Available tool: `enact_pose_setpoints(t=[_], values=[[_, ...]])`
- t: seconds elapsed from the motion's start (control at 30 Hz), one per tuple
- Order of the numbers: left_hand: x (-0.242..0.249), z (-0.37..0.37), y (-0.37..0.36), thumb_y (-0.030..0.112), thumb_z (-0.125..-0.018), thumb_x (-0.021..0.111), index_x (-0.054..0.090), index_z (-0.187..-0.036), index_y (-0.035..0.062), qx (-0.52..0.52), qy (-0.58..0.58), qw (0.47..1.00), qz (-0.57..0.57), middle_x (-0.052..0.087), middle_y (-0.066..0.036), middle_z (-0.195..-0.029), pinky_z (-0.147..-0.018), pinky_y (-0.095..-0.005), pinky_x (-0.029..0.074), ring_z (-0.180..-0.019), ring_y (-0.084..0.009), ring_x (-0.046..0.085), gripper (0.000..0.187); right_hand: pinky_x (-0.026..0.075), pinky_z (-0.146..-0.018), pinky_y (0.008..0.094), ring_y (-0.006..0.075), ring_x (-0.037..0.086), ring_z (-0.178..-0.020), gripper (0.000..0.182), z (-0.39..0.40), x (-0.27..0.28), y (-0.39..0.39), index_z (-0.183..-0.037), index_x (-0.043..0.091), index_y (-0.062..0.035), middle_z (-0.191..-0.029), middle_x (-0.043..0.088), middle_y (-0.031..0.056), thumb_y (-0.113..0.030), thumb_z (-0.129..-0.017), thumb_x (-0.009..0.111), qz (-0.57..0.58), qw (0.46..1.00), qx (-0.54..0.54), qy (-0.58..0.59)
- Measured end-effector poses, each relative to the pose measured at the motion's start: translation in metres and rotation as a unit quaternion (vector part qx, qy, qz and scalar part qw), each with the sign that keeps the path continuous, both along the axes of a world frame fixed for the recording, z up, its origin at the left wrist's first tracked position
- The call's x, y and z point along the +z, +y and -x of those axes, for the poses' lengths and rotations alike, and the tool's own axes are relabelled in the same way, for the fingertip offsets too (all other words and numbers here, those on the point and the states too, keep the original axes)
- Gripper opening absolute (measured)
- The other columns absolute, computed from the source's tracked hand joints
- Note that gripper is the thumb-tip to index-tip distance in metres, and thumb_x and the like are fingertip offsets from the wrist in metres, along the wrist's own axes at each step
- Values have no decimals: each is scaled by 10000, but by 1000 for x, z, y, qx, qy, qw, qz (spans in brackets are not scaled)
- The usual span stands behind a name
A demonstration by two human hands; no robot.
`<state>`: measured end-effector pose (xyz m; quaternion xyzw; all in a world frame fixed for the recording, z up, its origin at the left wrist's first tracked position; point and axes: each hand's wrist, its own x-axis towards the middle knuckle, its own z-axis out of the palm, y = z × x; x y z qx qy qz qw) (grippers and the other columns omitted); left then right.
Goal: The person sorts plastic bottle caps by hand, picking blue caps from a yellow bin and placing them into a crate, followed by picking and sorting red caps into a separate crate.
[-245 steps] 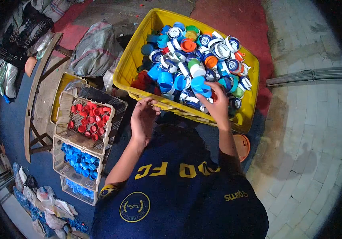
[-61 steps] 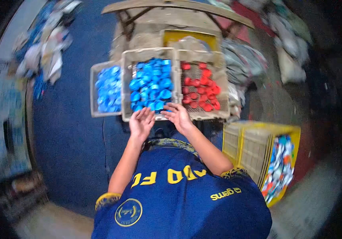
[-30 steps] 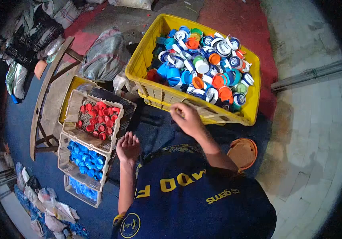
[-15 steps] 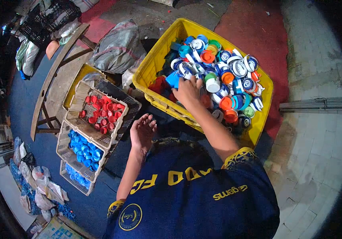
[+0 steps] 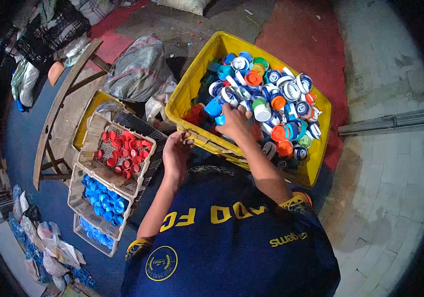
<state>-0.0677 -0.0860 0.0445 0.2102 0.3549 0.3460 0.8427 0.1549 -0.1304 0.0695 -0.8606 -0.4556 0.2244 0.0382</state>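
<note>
My right hand (image 5: 234, 122) reaches into a yellow crate (image 5: 182, 99) heaped with plastic bottle caps. Its fingers are closed on a small blue cap (image 5: 220, 120), which shows at their left side. A larger blue cap (image 5: 213, 107) lies just beyond the fingertips, and a white cap with a green top (image 5: 261, 110) sits to their right. At the crate's near left rim is my left hand (image 5: 176, 148), palm turned inward, its fingers loosely curled and apart with nothing visible in them.
Left of me, tiered pale baskets hold sorted caps: a basket of red caps (image 5: 90, 143) on top, a basket of blue caps (image 5: 76, 190) below, and a lower basket of lighter blue caps (image 5: 81, 232). A grey sack (image 5: 137, 69) and a curved wooden frame (image 5: 48, 119) stand behind them.
My right hand has closed on a small blue cap and drawn slightly nearer to me. My left hand has risen to the crate's rim. The view has shifted a little.
</note>
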Motion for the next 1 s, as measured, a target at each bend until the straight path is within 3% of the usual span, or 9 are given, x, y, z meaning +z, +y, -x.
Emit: enact_pose_setpoints(t=[0.13,0.23,0.3,0.43,0.57,0.83,0.87,0.97,1.0], values=[[9,-7,3,99,-990,508,567,-1176,17,-25,66,980,-186,637,-85,-1078,-913,-339,490,-965,-198,626,212,457,-988,457,385,555,-1180,697,-16,-4,-29,-1307,564,-111,-1226,596,216,-286,-701,861,-270,958,-3,98],[35,-30,-1,11,-987,481,547,-1219,0,-66,68,952,-292,633,-99,-1158,-956,-333,489,-1027,-197,636,241,493,-945,357,213,598,-1129,666,-26,-17,-45,-1336,575,-50,-1243,608,101,-230,-759,855,-320,902,-83,277],[45,-50,1,92,-980,618,520,-1272,15,-125,90,916,-369,607,-69,-1135,-974,-306,454,-1084,-141,577,317,488,-947,334,185,596,-1118,671,-21,-8,-53,-1324,575,-60,-1239,605,79,-232,-747,870,-338,855,-125,374],[46,-82,-8,162,-993,638,467,-1343,22,-182,37,943,-275,596,-60,-1179,-982,-295,443,-1118,-136,555,414,484,-944,308,149,586,-1114,623,-7,-2,-61,-1309,582,-63,-1251,606,57,-156,-762,865,-415,779,-128,452],[40,-87,-5,208,-987,663,472,-1356,28,-192,8,942,-273,593,-65,-1216,-972,-298,450,-1113,-136,555,453,483,-934,293,148,595,-1107,645,3,-5,-65,-1331,561,-48,-1222,626,56,-157,-772,864,-444,759,-166,446],[40,-79,1,310,-1026,576,463,-1403,83,-154,-70,984,-60,539,-78,-1324,-1000,-342,479,-1194,-198,557,454,471,-978,333,189,591,-1135,598,13,23,-65,-1305,541,-18,-1232,610,85,-172,-812,843,-505,678,-230,482],[44,-77,4,323,-1035,552,444,-1420,100,-143,-89,985,-22,522,-82,-1349,-1011,-354,482,-1216,-213,550,458,469,-993,354,195,593,-1147,597,14,30,-65,-1282,556,-13,-1234,615,90,-187,-797,857,-520,680,-228,464],[46,-72,9,372,-1060,462,341,-1515,174,-130,-128,983,12,453,-88,-1450,-1053,-409,476,-1272,-247,526,510,466,-1001,362,206,601,-1135,622,23,56,-64,-1273,576,-14,-1243,623,107,-200,-763,880,-504,813,-100,274],[50,-70,9,376,-1062,455,335,-1525,182,-124,-136,983,15,457,-91,-1453,-1058,-421,474,-1276,-250,525,517,468,-998,384,247,610,-1134,656,30,70,-59,-1275,595,-25,-1227,634,129,-235,-733,899,-516,821,-25,244]])
